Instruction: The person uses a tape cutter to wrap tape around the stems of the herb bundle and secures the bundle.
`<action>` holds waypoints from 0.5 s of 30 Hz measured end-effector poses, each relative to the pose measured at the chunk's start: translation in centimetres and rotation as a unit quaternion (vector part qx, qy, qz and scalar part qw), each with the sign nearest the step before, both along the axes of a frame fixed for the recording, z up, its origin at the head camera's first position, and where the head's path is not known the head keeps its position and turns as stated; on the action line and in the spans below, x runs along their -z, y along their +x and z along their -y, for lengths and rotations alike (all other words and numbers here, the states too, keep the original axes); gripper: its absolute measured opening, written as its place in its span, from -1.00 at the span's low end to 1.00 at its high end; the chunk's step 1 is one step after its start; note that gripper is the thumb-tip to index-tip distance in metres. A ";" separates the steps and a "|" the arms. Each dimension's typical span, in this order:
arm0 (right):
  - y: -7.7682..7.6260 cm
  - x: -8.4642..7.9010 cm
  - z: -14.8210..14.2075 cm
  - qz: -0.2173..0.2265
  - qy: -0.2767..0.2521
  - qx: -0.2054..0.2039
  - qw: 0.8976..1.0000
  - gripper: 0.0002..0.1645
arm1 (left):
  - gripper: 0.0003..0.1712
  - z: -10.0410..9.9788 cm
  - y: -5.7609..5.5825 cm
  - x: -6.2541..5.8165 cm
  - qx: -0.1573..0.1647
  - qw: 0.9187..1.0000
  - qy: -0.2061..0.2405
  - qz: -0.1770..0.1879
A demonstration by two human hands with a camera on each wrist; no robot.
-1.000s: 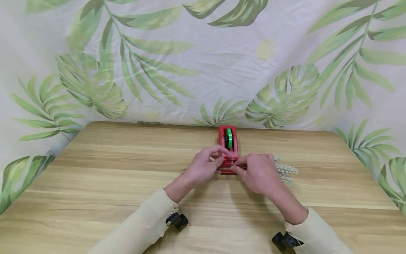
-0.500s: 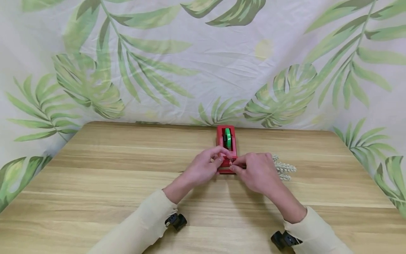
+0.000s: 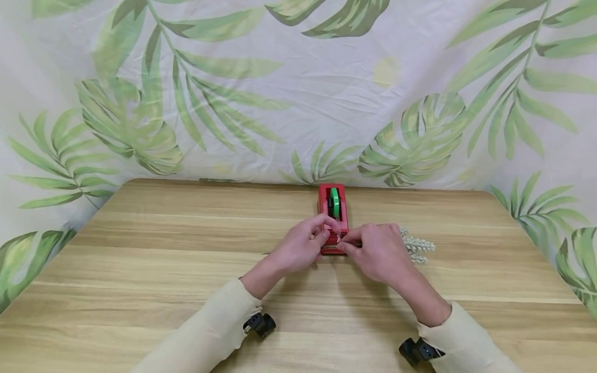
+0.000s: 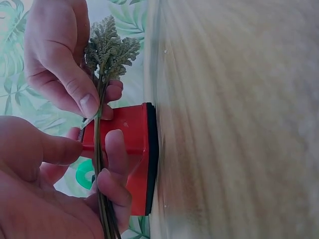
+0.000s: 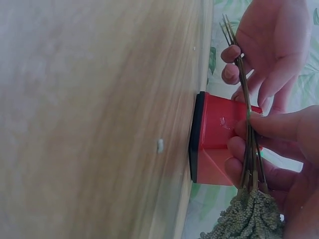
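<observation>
A bunch of dried flowers (image 4: 113,50) with grey-green heads and thin brown stems (image 5: 247,104) lies across the front of a red tape dispenser (image 3: 333,207). In the left wrist view, my left hand (image 3: 300,244) curls its lower fingers around the stems, while its thumb and forefinger are at the dispenser's toothed cutter (image 4: 80,133). My right hand (image 3: 380,254) pinches the stems between thumb and fingers, closer to the heads. A small shiny strip, seemingly clear tape (image 4: 87,121), spans from the right fingertips to the cutter. The hands hide part of the dispenser's front.
A green tape roll (image 3: 334,203) sits in the dispenser. The wooden table (image 3: 186,223) ends at a leaf-patterned cloth (image 3: 326,103) behind. Black wrist cameras (image 3: 260,325) hang below both sleeves. A small pale speck (image 5: 160,145) is on the table edge.
The view has shifted slightly. Both hands keep almost the same place on the stems; a shiny strip by the right fingertips shows at a slightly different angle.
</observation>
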State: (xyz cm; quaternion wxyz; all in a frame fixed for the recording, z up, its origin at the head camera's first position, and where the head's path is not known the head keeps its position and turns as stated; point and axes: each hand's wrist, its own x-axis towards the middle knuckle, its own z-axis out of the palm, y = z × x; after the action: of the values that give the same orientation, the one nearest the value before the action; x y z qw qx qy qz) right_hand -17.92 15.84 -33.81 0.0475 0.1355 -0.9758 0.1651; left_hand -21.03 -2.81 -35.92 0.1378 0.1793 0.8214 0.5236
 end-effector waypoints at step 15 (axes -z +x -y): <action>-0.2 0.0 -0.2 0.032 -0.019 -0.008 0.999 -0.85 | -0.76 0.0 0.2 -0.3 -0.020 0.999 -0.004 0.048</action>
State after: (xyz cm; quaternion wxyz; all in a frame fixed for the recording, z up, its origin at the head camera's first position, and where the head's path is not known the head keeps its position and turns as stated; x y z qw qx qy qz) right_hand -18.11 16.08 -33.82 0.0178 0.1368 -0.9723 0.1885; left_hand -20.81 -2.84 -35.59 0.1670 0.1369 0.8196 0.5307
